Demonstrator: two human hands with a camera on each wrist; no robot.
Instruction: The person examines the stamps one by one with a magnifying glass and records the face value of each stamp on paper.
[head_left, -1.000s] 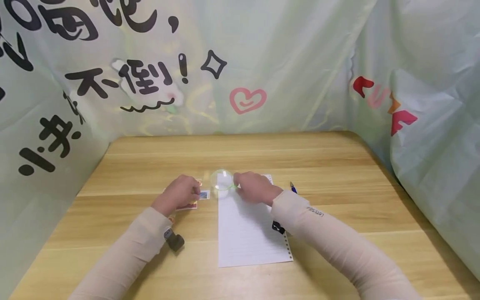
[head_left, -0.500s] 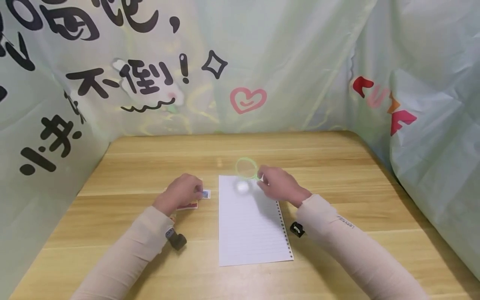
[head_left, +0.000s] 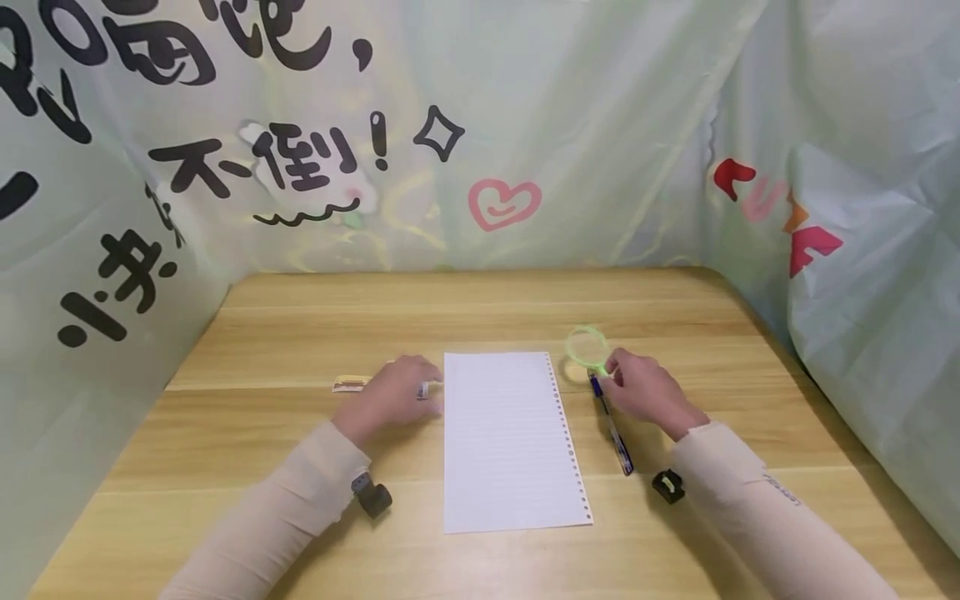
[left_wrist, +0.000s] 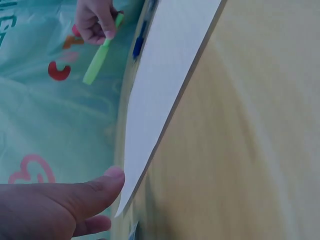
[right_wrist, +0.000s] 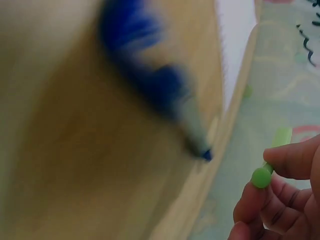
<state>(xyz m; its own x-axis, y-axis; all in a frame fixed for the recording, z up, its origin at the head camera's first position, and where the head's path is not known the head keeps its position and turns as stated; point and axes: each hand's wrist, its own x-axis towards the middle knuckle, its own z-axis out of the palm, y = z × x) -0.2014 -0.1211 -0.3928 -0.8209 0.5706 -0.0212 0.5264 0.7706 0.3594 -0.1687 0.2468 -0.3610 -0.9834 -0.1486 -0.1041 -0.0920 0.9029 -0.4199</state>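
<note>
My right hand [head_left: 648, 392] pinches the handle of a green-rimmed magnifying glass [head_left: 587, 328], with the lens held past the paper's far right corner. In the right wrist view the round green handle end [right_wrist: 261, 177] sticks out between thumb and fingers. A blue pen [head_left: 613, 429] lies on the table just below that hand. My left hand [head_left: 393, 392] is at the left edge of the lined paper [head_left: 510, 458], its thumb [left_wrist: 102, 192] extended beside the sheet's edge. A small picture card [head_left: 423, 391] shows between its fingers, partly hidden.
Another small printed card [head_left: 350, 383] lies left of my left hand. The wooden table [head_left: 487, 308] is enclosed by pale printed cloth [head_left: 600, 125] at the back and on both sides.
My right hand has carried the magnifying glass from the paper's left side across to its right, uncovering the pen. My left hand has moved right to the paper's edge, its fingers spreading.
</note>
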